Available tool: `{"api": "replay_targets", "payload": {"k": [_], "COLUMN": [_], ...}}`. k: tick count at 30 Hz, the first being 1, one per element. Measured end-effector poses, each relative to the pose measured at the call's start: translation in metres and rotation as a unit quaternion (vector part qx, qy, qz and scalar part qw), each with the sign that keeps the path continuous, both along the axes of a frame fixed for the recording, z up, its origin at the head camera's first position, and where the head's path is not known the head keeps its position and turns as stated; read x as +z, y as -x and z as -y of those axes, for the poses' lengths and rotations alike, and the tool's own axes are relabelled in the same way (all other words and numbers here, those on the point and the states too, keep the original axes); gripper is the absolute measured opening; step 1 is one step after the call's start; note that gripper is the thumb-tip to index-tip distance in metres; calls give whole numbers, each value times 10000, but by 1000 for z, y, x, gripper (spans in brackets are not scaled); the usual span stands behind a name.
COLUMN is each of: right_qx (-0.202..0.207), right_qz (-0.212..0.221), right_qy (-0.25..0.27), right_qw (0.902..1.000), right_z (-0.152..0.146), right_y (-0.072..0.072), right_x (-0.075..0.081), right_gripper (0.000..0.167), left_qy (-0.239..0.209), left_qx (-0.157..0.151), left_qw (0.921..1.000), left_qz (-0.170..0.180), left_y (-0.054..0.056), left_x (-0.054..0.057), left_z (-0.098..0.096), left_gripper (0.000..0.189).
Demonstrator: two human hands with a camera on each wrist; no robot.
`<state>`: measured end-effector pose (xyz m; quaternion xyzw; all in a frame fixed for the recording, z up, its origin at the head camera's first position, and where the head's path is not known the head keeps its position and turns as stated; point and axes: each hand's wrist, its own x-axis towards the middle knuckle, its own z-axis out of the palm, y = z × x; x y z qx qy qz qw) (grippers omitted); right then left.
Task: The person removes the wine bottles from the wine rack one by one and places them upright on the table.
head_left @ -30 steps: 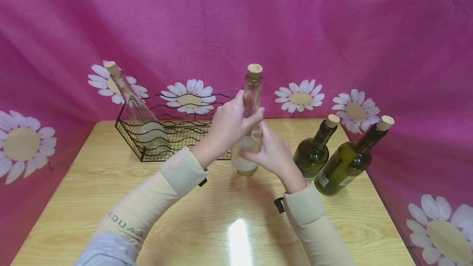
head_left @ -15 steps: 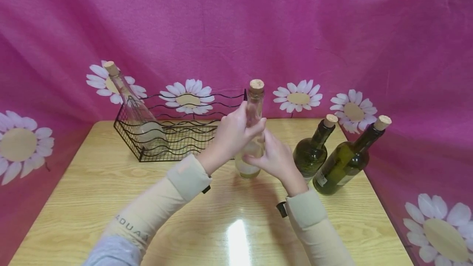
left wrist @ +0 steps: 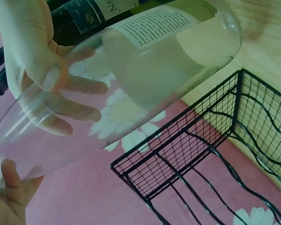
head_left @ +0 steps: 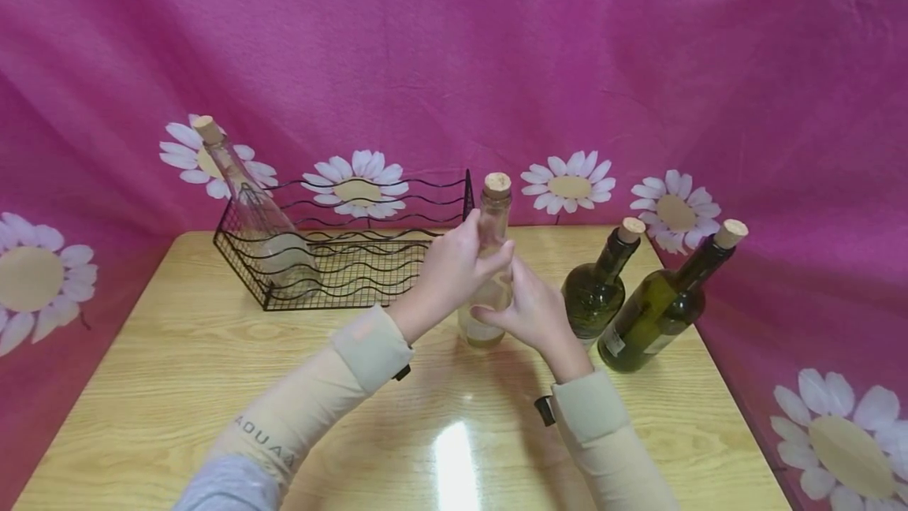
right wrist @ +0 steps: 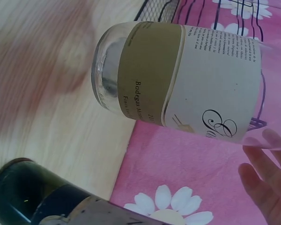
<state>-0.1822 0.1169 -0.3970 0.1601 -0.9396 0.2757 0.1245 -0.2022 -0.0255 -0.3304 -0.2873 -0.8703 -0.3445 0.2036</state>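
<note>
A clear glass wine bottle (head_left: 484,330) with a cork stands nearly upright between my hands, right of the wire rack, in the head view. My left hand (head_left: 454,260) grips it just below the neck. Lower down, my right hand (head_left: 528,306) holds its body, thumb in front and fingers behind. Through the glass, the left wrist view shows the right hand's fingers (left wrist: 86,85) round the far side. A white and olive label on the bottle (right wrist: 210,84) shows in the right wrist view. Whether its base touches the table cannot be told.
The black wire rack (head_left: 355,307) stands at back left, with another corked clear bottle (head_left: 266,223) leaning in its left end. Two corked dark green bottles, a shorter one (head_left: 594,298) and a taller one (head_left: 649,322), stand at right on the wooden table (head_left: 213,393).
Both hands and the clear bottle have come down and slightly to the right. The rack's right end post now shows beside the bottle's neck. The other bottles stay put.
</note>
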Motion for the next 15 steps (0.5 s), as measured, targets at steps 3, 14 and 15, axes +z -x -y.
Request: {"api": "replay_targets", "payload": {"k": [3, 14, 15], "right_qx": [-91, -276, -272], "right_qz": [67, 257, 242], "right_qy": [-60, -81, -73], "right_qw": [9999, 9993, 9993], "right_z": [-1, -5, -5], "right_y": [-1, -3, -3], "right_x": [-3, -13, -14], "right_gripper": [85, 88, 88], "left_qy": [-6, 69, 71], "left_qx": [-47, -137, -138], "left_qw": [10000, 9997, 9998], "left_qz": [65, 189, 158], "left_y": [-1, 0, 0], "left_x": [-2, -12, -13], "left_z": [-1, -5, -6], "left_gripper": [23, 23, 23]}}
